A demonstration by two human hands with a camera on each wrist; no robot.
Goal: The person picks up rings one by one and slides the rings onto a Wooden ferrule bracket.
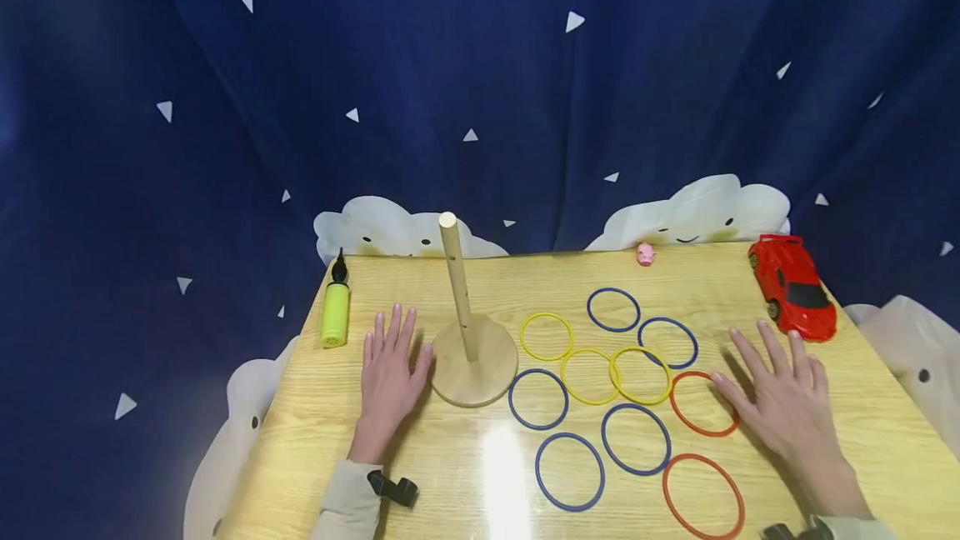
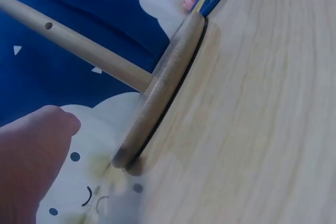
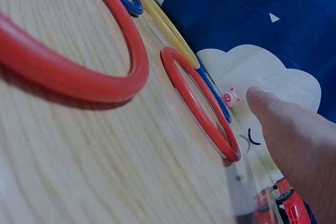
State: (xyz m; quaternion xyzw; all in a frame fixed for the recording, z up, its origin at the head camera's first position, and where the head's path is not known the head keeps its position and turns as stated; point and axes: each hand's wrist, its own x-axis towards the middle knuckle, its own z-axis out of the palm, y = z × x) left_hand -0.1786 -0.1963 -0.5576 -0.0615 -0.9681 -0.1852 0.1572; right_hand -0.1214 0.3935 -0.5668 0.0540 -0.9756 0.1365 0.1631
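Home play table, cloud-print curtain

Round wooden base with holed wooden dowel rests mid-frame on pale wooden table; left hand sits lower left.
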